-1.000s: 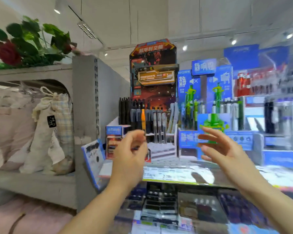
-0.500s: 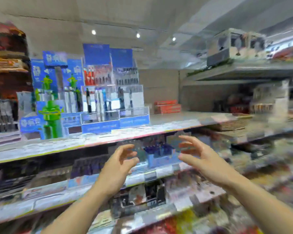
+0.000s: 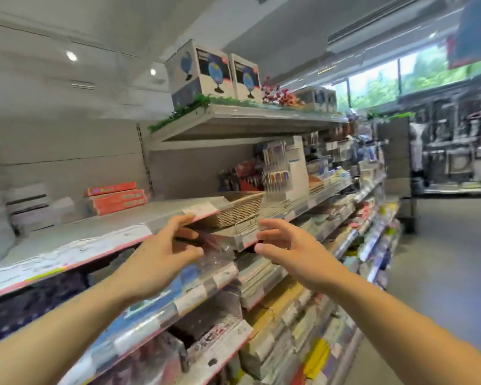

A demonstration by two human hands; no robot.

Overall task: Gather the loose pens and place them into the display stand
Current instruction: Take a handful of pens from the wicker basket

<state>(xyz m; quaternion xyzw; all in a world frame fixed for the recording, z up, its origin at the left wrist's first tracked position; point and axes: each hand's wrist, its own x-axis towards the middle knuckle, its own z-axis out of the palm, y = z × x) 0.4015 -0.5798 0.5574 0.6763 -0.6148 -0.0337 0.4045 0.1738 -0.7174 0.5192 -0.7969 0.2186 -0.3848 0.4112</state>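
Both my hands are raised in front of a shop shelf, palms facing each other, holding nothing. My left hand [image 3: 161, 254] has loosely bent fingers near the shelf's front edge. My right hand [image 3: 286, 245] has spread, relaxed fingers a little to the right. Just beyond them a wicker basket [image 3: 239, 209] sits on the shelf [image 3: 95, 240]; what lies inside it is hidden. Behind the basket stands a clear display stand [image 3: 278, 173] with pens in it, next to dark and red pen packs [image 3: 239, 176]. No loose pens show clearly.
Orange boxes [image 3: 114, 198] are stacked at the shelf's back left. Globe boxes [image 3: 214, 73] stand on the top shelf. Lower shelves [image 3: 275, 329] hold notebooks and packets. An aisle floor [image 3: 442, 259] opens to the right.
The view has swung right along the shelf, away from the blue and red pen displays, to the wicker basket. Both hands stayed raised and holding nothing.
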